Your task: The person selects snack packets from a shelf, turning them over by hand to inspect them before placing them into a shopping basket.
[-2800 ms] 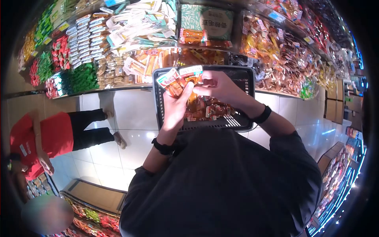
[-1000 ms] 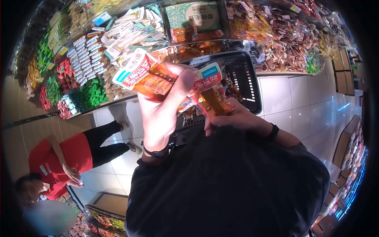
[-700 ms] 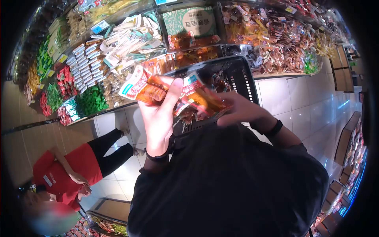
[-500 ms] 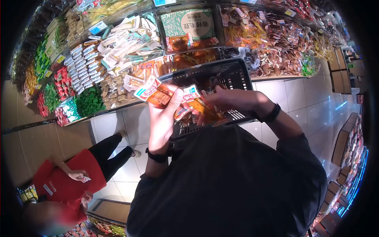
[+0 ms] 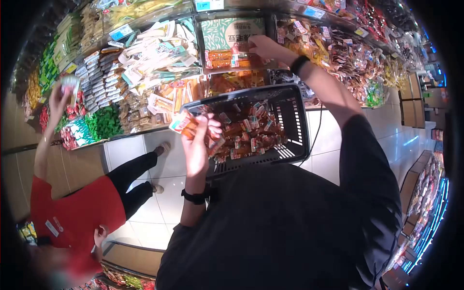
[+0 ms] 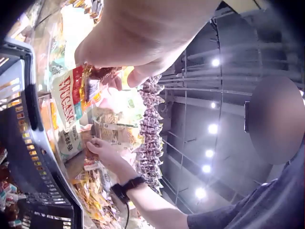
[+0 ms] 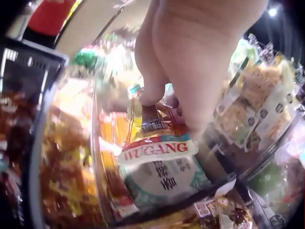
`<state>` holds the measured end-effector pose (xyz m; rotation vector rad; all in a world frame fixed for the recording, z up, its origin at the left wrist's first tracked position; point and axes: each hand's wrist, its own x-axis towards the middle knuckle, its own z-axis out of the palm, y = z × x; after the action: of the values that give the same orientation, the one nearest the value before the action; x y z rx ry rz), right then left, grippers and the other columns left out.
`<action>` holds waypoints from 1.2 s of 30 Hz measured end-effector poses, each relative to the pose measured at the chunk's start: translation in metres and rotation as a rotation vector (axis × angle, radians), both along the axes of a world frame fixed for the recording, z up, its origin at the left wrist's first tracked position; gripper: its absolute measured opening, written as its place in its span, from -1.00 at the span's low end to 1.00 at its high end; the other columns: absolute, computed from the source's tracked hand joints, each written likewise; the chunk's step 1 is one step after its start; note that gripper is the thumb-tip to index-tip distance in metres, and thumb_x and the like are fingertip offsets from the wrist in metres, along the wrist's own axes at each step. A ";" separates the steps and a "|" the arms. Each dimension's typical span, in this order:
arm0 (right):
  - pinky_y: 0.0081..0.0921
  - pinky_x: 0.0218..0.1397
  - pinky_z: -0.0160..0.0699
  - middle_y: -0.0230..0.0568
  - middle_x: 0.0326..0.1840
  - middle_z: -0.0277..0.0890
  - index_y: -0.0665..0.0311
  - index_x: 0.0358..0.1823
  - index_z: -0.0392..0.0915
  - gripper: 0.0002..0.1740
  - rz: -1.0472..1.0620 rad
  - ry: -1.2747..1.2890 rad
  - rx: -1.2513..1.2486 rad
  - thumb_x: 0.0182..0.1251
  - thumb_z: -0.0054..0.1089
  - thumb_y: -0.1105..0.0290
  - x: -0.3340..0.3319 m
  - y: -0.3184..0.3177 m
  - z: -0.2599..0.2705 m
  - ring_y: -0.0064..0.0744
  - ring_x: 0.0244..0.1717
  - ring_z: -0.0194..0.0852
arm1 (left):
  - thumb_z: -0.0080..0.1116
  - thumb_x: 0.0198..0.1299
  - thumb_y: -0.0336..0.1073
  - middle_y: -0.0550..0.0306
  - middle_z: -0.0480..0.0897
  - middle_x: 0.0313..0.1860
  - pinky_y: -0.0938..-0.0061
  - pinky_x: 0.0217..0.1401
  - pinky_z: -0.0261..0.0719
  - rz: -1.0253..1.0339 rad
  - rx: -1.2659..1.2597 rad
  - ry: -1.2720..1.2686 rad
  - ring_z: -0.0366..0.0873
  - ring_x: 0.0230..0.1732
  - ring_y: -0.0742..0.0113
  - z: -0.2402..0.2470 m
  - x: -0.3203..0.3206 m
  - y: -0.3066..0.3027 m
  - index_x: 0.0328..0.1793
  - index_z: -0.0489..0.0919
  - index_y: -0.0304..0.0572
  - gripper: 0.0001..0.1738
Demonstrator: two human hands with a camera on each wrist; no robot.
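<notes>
In the head view my left hand (image 5: 195,150) holds a snack packet (image 5: 179,124) with orange-brown contents and a white-and-red label, above the basket's left side. In the left wrist view a large WUGANG label (image 6: 66,98) hangs from that hand. My right hand (image 5: 268,48) reaches into a shelf bin in front of a green-and-white box (image 5: 217,34). Its thumb and fingers pinch a similar packet (image 7: 157,151), with the red WUGANG lettering facing the right wrist camera. More orange packets (image 5: 220,60) lie beside it in the bin. The black basket (image 5: 303,130) contains several packets (image 5: 249,133).
Shelf bins of wrapped snacks run along the front, with white-labelled packs (image 5: 159,53) left of the box and brown packs (image 5: 348,67) right. A person in a red shirt (image 5: 87,208) stands at the left, reaching toward the shelf. A thin cable (image 5: 318,137) hangs near the basket.
My right hand has left the packets in my left hand and moved forward to the bin. One packet has gone from my left hand. The person in red has raised an arm toward the shelf.
</notes>
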<state>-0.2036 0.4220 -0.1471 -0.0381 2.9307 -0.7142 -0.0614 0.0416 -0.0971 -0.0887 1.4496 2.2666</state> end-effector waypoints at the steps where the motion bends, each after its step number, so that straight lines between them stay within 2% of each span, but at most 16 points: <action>1: -0.24 -0.18 0.57 -0.01 -0.29 0.63 0.36 -0.14 0.54 -0.75 0.100 0.050 0.080 0.29 0.36 0.36 -0.017 0.018 -0.031 -0.12 -0.24 0.67 | 0.08 0.51 -0.26 0.05 0.70 -0.26 0.53 -0.21 0.58 -0.046 -0.021 0.009 0.63 -0.33 0.43 0.006 0.002 0.004 0.08 0.57 -0.45 -0.69; 2: -0.24 -0.18 0.57 -0.01 -0.29 0.63 0.36 -0.14 0.54 -0.75 0.104 0.056 0.080 0.29 0.36 0.36 -0.028 0.023 -0.046 -0.12 -0.24 0.67 | 0.06 0.52 -0.25 0.02 0.71 -0.27 0.54 -0.21 0.58 -0.074 -0.008 0.011 0.63 -0.34 0.42 0.004 0.004 0.007 0.11 0.55 -0.44 -0.68; 4: -0.12 0.07 0.57 0.12 -0.12 0.67 0.36 -0.15 0.60 -0.70 0.006 -0.193 0.096 0.23 0.40 0.30 -0.043 0.021 -0.057 0.18 0.03 0.62 | 0.06 0.52 -0.25 -0.04 0.71 -0.25 0.53 -0.21 0.58 -0.125 -0.011 -0.012 0.62 -0.36 0.41 0.011 0.005 0.010 0.15 0.51 -0.43 -0.68; 6: -0.13 0.09 0.59 0.10 -0.05 0.67 0.36 -0.18 0.62 -0.72 0.013 -0.280 0.195 0.18 0.42 0.33 -0.053 0.017 -0.065 0.13 0.06 0.63 | 0.00 0.55 -0.22 -0.11 0.73 -0.23 0.49 -0.23 0.61 -0.133 -0.009 -0.012 0.66 -0.34 0.34 0.014 0.006 0.008 0.17 0.48 -0.41 -0.67; 9: -0.12 0.15 0.58 0.02 0.05 0.59 0.29 -0.12 0.63 -0.70 0.083 -0.150 0.374 0.12 0.44 0.36 -0.048 0.014 -0.070 0.01 0.15 0.57 | -0.13 0.58 -0.13 -0.22 0.73 -0.24 0.40 -0.31 0.68 -0.148 0.091 -0.076 0.73 -0.35 0.15 0.014 0.003 0.005 -0.02 0.45 -0.37 -0.63; 12: -0.16 0.17 0.52 -0.04 0.08 0.51 0.21 0.09 0.54 -0.54 0.115 0.047 0.536 0.14 0.43 0.36 -0.038 0.010 -0.074 0.04 0.18 0.50 | -0.19 0.61 -0.11 -0.24 0.73 -0.25 0.42 -0.27 0.70 -0.125 0.138 -0.112 0.73 -0.36 0.17 0.014 0.005 0.006 0.07 0.48 -0.45 -0.56; 16: -0.13 0.22 0.48 -0.02 0.17 0.45 0.21 0.19 0.46 -0.49 0.113 0.135 0.606 0.20 0.37 0.39 -0.017 -0.003 -0.056 0.05 0.24 0.44 | -0.19 0.61 -0.06 -0.24 0.71 -0.15 0.31 -0.25 0.76 -0.078 0.102 -0.084 0.75 -0.27 0.11 0.020 0.005 0.013 0.06 0.44 -0.44 -0.53; 18: -0.07 0.24 0.46 0.03 0.16 0.47 0.24 0.12 0.49 -0.61 0.002 0.453 0.312 0.26 0.29 0.43 0.010 -0.023 -0.031 0.07 0.24 0.44 | -0.23 0.62 -0.06 -0.24 0.70 -0.11 0.27 -0.18 0.79 -0.095 0.063 -0.042 0.75 -0.24 0.11 0.016 0.004 0.012 0.11 0.44 -0.43 -0.53; 19: -0.17 0.18 0.54 -0.06 0.04 0.57 0.30 0.02 0.53 -0.74 0.058 0.488 0.195 0.35 0.24 0.39 0.027 -0.035 -0.011 -0.10 0.10 0.57 | -0.24 0.62 -0.05 -0.25 0.70 -0.11 0.25 -0.14 0.79 -0.083 0.125 -0.026 0.75 -0.23 0.09 0.011 0.004 0.011 0.11 0.44 -0.43 -0.52; 21: -0.37 0.05 0.60 -0.22 -0.13 0.64 0.31 -0.07 0.56 -0.79 0.011 0.041 -0.393 0.43 0.23 0.32 0.079 -0.078 0.034 -0.40 -0.10 0.61 | -0.27 0.63 -0.02 -0.22 0.69 -0.07 0.21 0.09 0.71 -0.101 0.203 0.005 0.72 -0.09 0.09 0.015 0.003 0.008 0.09 0.47 -0.38 -0.50; 22: -0.52 -0.04 0.58 -0.36 -0.23 0.63 0.30 -0.10 0.57 -0.79 0.065 -0.105 -0.508 0.47 0.23 0.29 0.110 -0.103 0.059 -0.61 -0.20 0.56 | -0.27 0.63 -0.02 -0.22 0.69 -0.07 0.21 0.09 0.71 -0.106 0.200 0.003 0.72 -0.09 0.09 0.014 0.004 0.008 0.09 0.47 -0.38 -0.50; 24: -0.50 -0.06 0.53 -0.34 -0.22 0.61 0.32 -0.09 0.58 -0.62 0.106 -0.278 -1.099 0.40 0.35 0.12 0.170 -0.145 0.065 -0.63 -0.15 0.53 | -0.31 0.63 0.02 -0.12 0.67 -0.03 0.24 0.21 0.60 -0.038 0.199 0.006 0.66 0.01 0.17 0.012 0.007 0.014 0.07 0.49 -0.33 -0.48; 25: -0.52 -0.01 0.54 -0.29 -0.15 0.64 0.33 0.02 0.56 -0.61 0.149 -0.197 -0.814 0.41 0.34 0.16 0.196 -0.163 0.086 -0.63 -0.08 0.55 | -0.33 0.63 0.05 -0.03 0.66 0.00 0.28 0.24 0.53 -0.077 0.232 -0.008 0.61 0.02 0.28 0.010 0.009 0.017 0.07 0.50 -0.28 -0.47; 28: -0.59 -0.20 0.58 -0.27 -0.22 0.67 0.35 0.12 0.54 -0.61 -0.074 -0.275 -1.056 0.41 0.34 0.25 0.243 -0.191 0.090 -0.62 -0.24 0.64 | -0.36 0.63 0.09 -0.01 0.66 -0.01 0.39 0.14 0.56 -0.175 0.146 0.064 0.61 -0.04 0.33 0.019 0.014 0.026 0.05 0.53 -0.32 -0.40; 31: -0.65 -0.31 0.54 -0.32 -0.31 0.66 0.36 0.11 0.54 -0.61 -0.180 -0.334 -1.138 0.40 0.35 0.26 0.256 -0.188 0.099 -0.67 -0.36 0.62 | -0.28 0.60 0.08 0.03 0.67 0.01 0.41 0.14 0.58 -0.180 0.108 0.036 0.63 0.02 0.35 0.026 0.018 0.025 0.25 0.50 -0.36 -0.40; 36: -0.68 -0.30 0.53 -0.38 -0.35 0.64 0.37 0.09 0.53 -0.63 -0.215 -0.276 -1.067 0.40 0.35 0.28 0.275 -0.180 0.114 -0.71 -0.38 0.59 | -0.03 0.55 -0.11 0.09 0.69 0.00 0.52 -0.02 0.64 -0.234 0.079 0.093 0.67 -0.08 0.42 0.045 0.028 0.016 0.35 0.46 -0.31 -0.54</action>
<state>0.0719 0.2416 -0.0334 0.2520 1.9951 -2.0081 -0.0337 0.0579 -0.0519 0.2030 1.3373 2.1558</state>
